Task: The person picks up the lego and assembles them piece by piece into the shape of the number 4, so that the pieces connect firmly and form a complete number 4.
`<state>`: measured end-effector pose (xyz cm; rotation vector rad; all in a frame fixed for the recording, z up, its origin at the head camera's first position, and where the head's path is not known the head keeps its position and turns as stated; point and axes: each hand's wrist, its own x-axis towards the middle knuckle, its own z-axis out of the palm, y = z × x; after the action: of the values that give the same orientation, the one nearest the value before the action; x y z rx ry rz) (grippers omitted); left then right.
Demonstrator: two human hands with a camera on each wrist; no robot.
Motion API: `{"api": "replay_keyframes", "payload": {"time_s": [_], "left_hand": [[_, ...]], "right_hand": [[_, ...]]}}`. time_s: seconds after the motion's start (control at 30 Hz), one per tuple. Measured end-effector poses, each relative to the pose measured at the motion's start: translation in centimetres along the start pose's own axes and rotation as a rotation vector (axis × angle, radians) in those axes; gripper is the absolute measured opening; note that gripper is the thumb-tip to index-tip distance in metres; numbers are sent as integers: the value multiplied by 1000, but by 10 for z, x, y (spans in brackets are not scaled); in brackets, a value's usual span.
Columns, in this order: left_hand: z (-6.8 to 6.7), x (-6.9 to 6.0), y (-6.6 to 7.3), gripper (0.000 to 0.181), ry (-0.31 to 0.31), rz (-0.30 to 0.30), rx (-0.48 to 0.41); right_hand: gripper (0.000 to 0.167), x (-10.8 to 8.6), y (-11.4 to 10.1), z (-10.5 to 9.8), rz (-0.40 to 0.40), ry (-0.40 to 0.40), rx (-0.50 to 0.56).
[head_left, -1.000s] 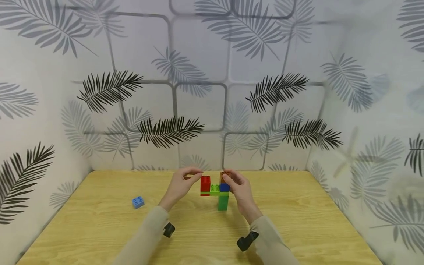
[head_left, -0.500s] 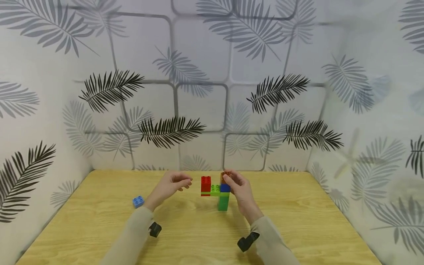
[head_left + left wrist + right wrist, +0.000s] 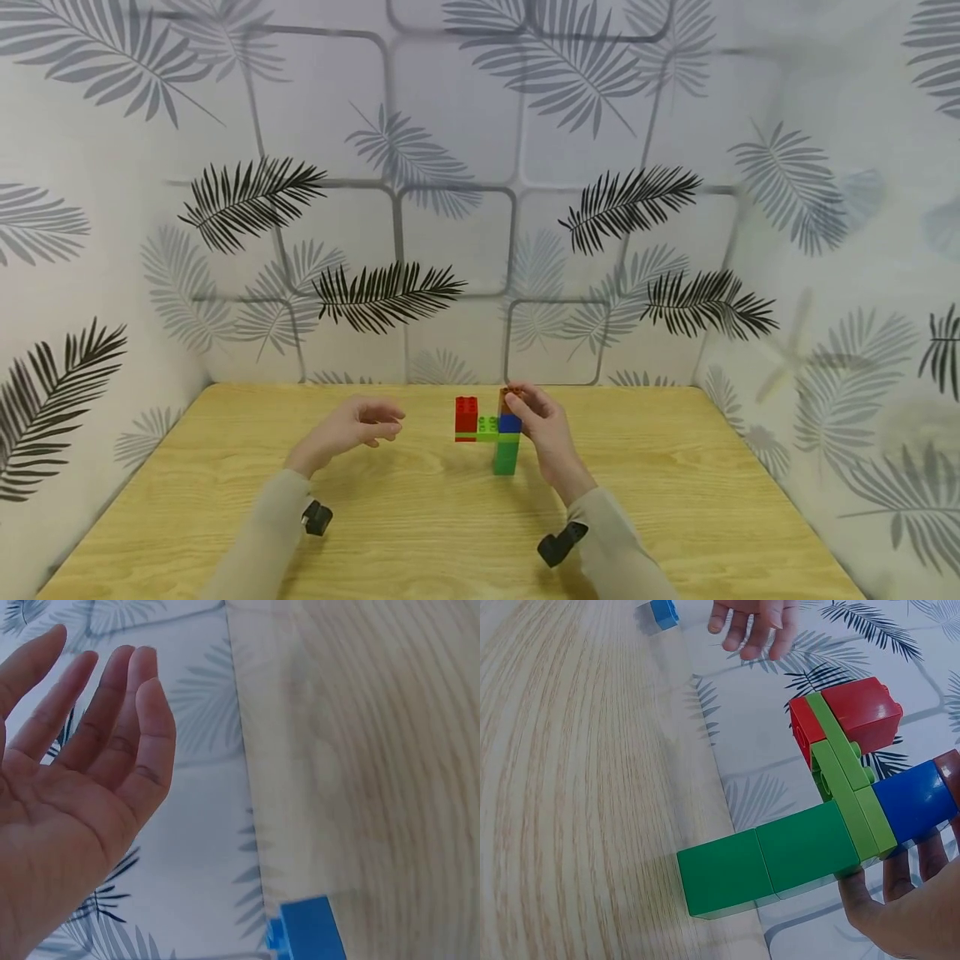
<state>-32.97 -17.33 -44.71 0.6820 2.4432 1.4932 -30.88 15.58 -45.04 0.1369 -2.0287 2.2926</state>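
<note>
A toy brick build stands upright on the table. Dark green bricks (image 3: pixel 506 457) form its base, with light green plates (image 3: pixel 487 429) reaching left above them. On those sit a blue brick (image 3: pixel 916 801) and a brown-orange brick (image 3: pixel 511 401) at the right, and a red brick (image 3: pixel 467 414) at the left end; more red shows under the plates. My right hand (image 3: pixel 546 429) grips the upper column, thumb in front and fingers behind. My left hand (image 3: pixel 347 431) hovers left of the build, fingers loosely bent, holding nothing. A loose light blue brick (image 3: pixel 313 930) lies near it, hidden in the head view.
The wooden table (image 3: pixel 420 533) runs to a leaf-patterned backdrop (image 3: pixel 450 242) behind and at both sides. Each sleeve carries a black wrist camera, the left one (image 3: pixel 317 517) and the right one (image 3: pixel 562 544), low over the table.
My left hand has moved left, away from the red brick, and now blocks the loose light blue brick in the head view. The right hand and the build have stayed in place.
</note>
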Motion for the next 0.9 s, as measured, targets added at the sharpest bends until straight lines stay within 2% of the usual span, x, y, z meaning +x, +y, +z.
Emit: {"api": "replay_keyframes", "payload": {"time_s": [0.2, 0.5, 0.67, 0.77, 0.9], "left_hand": [[-12, -12, -15, 38, -2, -22, -1], [-26, -22, -26, 42, 76, -111, -18], [-36, -27, -36, 39, 62, -106, -4], [-43, -30, -42, 36, 81, -106, 48], [-49, -31, -44, 31, 131, -97, 179]], "right_hand": [[42, -1, 1, 0, 0, -7, 2], [39, 0, 0, 0, -15, -2, 11], [40, -1, 0, 0, -14, -8, 10], [43, -1, 1, 0, -11, -11, 12], [42, 0, 0, -1, -14, -11, 20]]}}
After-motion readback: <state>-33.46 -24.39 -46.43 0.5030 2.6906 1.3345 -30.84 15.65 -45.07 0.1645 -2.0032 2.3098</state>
